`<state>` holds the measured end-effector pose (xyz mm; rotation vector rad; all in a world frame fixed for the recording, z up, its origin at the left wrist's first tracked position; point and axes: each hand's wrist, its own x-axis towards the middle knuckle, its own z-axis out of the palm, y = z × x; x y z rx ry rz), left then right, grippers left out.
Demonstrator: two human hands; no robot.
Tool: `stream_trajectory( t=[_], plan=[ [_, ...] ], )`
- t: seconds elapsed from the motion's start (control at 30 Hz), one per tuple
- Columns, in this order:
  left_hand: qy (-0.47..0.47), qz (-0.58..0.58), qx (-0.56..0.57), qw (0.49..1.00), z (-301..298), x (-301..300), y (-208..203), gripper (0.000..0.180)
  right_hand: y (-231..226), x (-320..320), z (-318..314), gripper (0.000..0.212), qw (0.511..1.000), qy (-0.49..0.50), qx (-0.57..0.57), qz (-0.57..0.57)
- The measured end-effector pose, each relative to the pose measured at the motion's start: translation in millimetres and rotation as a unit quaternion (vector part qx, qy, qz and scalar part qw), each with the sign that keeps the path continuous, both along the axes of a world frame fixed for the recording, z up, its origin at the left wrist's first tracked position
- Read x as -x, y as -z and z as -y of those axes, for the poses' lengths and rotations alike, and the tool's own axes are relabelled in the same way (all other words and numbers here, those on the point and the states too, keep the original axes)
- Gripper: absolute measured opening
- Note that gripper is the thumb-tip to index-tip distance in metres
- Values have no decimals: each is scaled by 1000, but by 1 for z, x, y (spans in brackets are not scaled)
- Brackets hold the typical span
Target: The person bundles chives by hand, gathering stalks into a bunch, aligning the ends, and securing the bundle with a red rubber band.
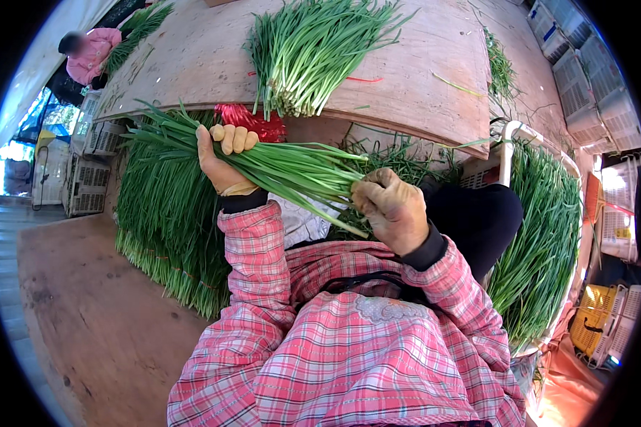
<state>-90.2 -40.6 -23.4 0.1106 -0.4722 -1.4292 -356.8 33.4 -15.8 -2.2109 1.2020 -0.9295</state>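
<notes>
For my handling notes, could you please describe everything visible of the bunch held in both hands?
The bunch is of long, slim, fresh-looking green leaves with paler stalk ends; no tie shows. It slants across the view, tips spreading left. The left hand grips it toward the tips, the right hand near the stalk ends.

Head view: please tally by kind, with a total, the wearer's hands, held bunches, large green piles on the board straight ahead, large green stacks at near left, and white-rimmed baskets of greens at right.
Left hand and right hand: 2
Held bunch: 1
Green pile on the board: 1
Green stack at near left: 1
White-rimmed basket: 1
Total: 6
</notes>
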Motion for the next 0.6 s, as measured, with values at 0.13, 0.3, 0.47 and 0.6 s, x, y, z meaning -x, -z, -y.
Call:
stream_trajectory(
  t=[0.13,0.3,0.47,0.6],
  plan=[
    [31,-12,7,999,1,3,8,35,10,5,3,8,992,-51,9,113],
    [70,-76,39,994,2,-9,13,33,4,30,-9,12,907,-54,-295,296],
    [60,-111,45,991,0,-29,19,29,12,95,-9,16,825,-22,-293,483],
    [71,-112,107,985,-7,-57,17,32,11,135,-1,18,902,214,-245,283]
  ],
)
